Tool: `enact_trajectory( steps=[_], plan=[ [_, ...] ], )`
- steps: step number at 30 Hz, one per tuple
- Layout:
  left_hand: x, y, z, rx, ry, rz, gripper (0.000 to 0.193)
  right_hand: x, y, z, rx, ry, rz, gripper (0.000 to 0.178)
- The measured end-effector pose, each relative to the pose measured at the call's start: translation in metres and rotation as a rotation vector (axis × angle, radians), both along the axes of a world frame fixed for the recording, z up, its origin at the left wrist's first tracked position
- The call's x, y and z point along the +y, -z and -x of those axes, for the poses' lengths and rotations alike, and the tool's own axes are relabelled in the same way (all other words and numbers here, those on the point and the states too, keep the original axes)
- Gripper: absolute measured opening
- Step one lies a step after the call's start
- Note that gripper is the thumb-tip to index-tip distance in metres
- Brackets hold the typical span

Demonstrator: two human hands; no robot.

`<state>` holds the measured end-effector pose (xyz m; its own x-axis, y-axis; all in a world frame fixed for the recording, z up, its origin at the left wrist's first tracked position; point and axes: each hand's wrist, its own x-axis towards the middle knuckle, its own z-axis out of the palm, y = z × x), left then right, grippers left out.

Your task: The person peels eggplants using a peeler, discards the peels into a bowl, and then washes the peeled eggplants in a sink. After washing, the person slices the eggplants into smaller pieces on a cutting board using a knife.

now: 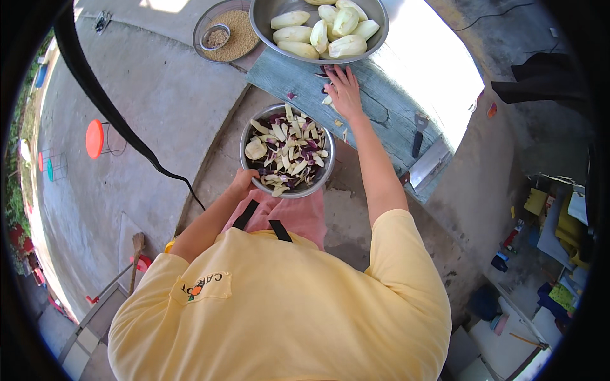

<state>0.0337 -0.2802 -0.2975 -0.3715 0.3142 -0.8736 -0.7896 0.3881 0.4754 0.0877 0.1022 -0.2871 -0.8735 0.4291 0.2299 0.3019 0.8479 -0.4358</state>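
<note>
My left hand [243,182] grips the near left rim of a metal bowl [326,173] held below the table's edge, in front of me. Purple and pale eggplant peelings [295,149] fill it, along with a cut stem end. On the blue-grey wooden table [381,95], my right hand [345,95] rests with fingers spread, beside a few loose peel scraps [327,100]. Just beyond its fingertips stands a larger metal bowl [376,51] of several peeled eggplants [346,46].
A cleaver [430,165] and a small black-handled tool [418,136], perhaps a peeler, lie at the table's right end. At the far left of the table, a round tray of grain [241,35] carries a small metal bowl [216,38]. A red stool [94,139] stands left.
</note>
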Motion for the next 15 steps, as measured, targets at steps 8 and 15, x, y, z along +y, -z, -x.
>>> enact_trajectory(
  steps=[8, 15],
  plan=[
    [0.002, 0.006, -0.014, -0.045, -0.028, -0.053, 0.03, -0.137, -0.068, -0.082, 0.029, -0.168, 0.268, 0.053],
    [0.005, -0.004, -0.012, -0.09, -0.063, -0.012, 0.03, -0.155, -0.037, -0.094, -0.04, -0.042, 0.252, 0.064]
  ],
)
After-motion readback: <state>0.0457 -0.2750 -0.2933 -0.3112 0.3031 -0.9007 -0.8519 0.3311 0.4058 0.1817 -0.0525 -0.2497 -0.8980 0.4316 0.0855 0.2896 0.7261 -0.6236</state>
